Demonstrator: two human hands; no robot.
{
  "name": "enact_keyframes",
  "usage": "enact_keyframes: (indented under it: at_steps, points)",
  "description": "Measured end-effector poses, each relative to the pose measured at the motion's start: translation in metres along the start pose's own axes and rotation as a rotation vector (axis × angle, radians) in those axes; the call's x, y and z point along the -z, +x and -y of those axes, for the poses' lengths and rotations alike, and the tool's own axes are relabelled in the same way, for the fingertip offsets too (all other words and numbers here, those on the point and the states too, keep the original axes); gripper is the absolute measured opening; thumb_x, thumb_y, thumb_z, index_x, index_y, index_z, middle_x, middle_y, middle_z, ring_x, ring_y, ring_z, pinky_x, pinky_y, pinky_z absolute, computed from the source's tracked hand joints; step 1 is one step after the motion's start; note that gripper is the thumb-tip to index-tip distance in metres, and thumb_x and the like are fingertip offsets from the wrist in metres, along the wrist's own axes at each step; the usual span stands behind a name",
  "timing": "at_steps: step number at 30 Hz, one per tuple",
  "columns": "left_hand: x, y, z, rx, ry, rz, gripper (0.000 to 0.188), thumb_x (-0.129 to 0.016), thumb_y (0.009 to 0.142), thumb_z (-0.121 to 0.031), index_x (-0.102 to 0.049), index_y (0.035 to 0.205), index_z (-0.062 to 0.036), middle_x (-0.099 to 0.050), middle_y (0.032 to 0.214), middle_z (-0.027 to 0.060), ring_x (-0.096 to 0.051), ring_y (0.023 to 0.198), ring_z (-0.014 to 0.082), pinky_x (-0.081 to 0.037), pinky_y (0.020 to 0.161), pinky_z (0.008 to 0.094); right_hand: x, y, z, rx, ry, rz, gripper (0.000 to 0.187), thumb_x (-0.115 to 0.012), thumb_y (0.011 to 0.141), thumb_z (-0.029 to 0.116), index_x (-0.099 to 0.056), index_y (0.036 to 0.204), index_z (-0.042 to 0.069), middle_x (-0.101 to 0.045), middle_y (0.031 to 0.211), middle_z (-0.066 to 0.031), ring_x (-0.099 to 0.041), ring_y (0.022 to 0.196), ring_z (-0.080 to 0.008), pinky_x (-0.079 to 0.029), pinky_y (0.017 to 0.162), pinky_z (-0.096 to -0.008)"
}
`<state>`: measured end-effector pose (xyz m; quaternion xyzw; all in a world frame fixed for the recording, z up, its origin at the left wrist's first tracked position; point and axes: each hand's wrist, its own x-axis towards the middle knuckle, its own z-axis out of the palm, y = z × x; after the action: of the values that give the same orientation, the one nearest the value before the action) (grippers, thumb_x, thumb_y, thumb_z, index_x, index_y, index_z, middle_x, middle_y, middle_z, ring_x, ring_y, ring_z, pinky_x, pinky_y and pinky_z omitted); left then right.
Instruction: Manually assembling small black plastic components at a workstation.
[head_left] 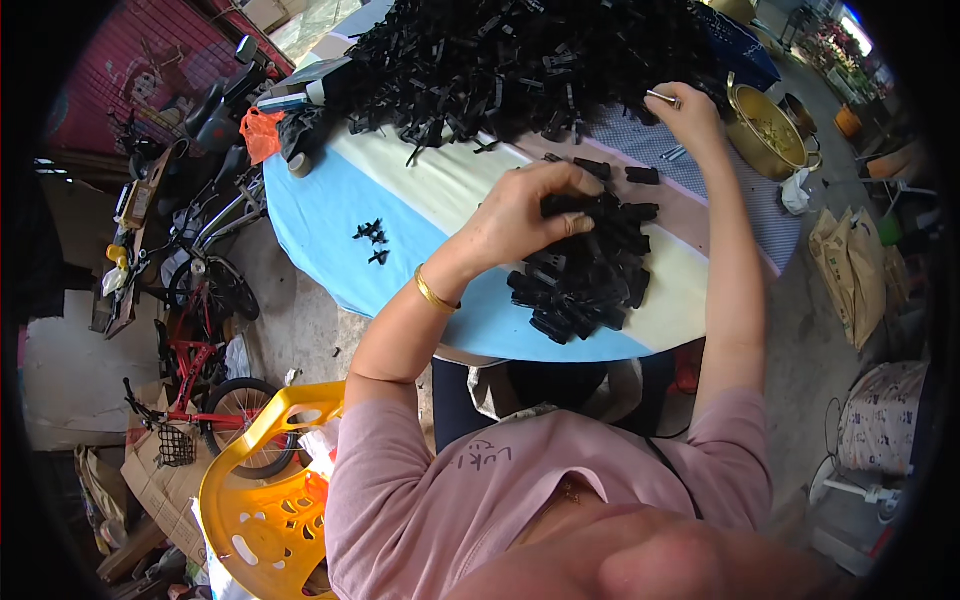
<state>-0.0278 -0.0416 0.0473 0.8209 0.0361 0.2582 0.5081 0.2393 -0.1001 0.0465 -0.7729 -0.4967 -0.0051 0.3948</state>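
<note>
My left hand [528, 212] is over a small pile of black plastic pieces [590, 270] near the table's front edge. Its fingers and thumb curl around a black plastic piece [556, 204], which partly merges with the pile behind it. Farther right, my right hand [692, 118] pinches a short silver metal rod [663, 98] between thumb and fingers. Two similar metal rods [673, 154] lie on the cloth just below that hand. A large heap of black plastic parts [500, 60] covers the far side of the table.
A striped cloth [330, 235] covers the round-edged table. Small black bits [372, 240] lie on its left part, near a tape roll [299, 165] and an orange bag [262, 135]. A brass-coloured pot [768, 135] stands right. A yellow chair [255, 500] and red bicycle [190, 375] are left.
</note>
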Motion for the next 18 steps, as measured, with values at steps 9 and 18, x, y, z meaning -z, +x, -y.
enact_keyframes:
  at_steps: [9,18]
  points:
    - [0.001,0.002,0.016,0.053,-0.264,0.097,0.025,-0.065,0.078,-0.014,-0.058,0.095,0.0035,-0.060,0.099,0.0079,-0.055,0.096,0.0195,-0.042,0.086,0.0287,-0.032,0.016,-0.036,-0.163,-0.604,0.121,0.032,-0.064,0.071,0.028,-0.063,0.094,0.005,-0.063,0.092,-0.0156,-0.060,0.086,-0.0305,-0.048,0.075,-0.0389]
    - [0.016,0.008,0.024,0.382,-0.735,-0.218,0.043,-0.047,0.090,-0.027,-0.039,0.120,0.0021,-0.055,0.101,0.0125,-0.060,0.088,0.0219,-0.050,0.081,0.0320,0.010,-0.021,0.042,0.136,-0.062,0.293,0.025,-0.065,0.066,0.010,-0.061,0.089,0.001,-0.055,0.062,-0.0064,-0.050,0.053,-0.0120,-0.040,0.050,-0.0254]
